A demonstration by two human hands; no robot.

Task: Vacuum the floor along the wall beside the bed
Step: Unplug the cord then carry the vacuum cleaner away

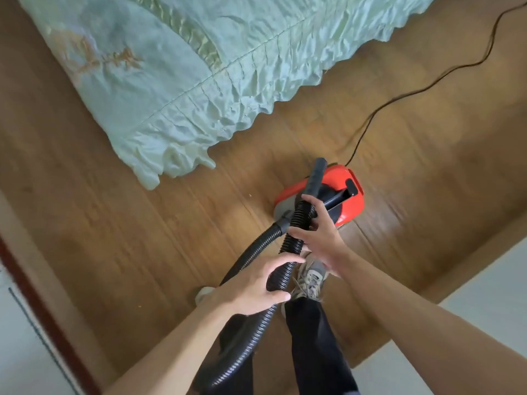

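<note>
Left hand [253, 283] and right hand [319, 235] both have a grip wrapped round the corrugated hose [298, 222], lower centre; setup stage imo, next point its nozzle [319, 172] at the wall-side floor [114, 223]

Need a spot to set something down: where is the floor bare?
Bare floor: between the bed cover and the hose, and right of the red vacuum and its cord. Crowded where left hand and right hand grip the hose above the shoes.
</note>
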